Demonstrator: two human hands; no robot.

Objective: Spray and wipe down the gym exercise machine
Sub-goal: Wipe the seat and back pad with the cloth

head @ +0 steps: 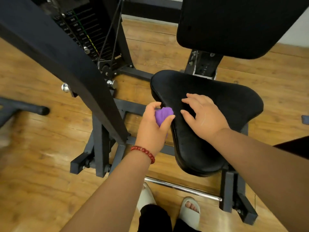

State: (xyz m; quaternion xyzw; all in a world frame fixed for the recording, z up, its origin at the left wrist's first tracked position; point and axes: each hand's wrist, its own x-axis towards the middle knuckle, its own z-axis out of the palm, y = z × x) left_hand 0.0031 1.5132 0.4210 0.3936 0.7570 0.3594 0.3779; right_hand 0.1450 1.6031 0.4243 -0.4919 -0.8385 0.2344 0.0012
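Observation:
The black padded seat point(222, 104) of the gym machine fills the middle right, with its black back pad point(234, 25) above it. My left hand point(153, 128) is closed around a bunched purple cloth point(163, 115) at the seat's left edge. My right hand point(203, 117) lies palm down on the seat with fingers spread and holds nothing. No spray bottle is in view.
A thick black frame beam point(66, 64) slants across the left. The weight stack point(87, 34) with cables stands behind it. A chrome bar point(182, 188) runs low in front of my sandalled feet point(189, 210). The floor point(41, 164) is wood.

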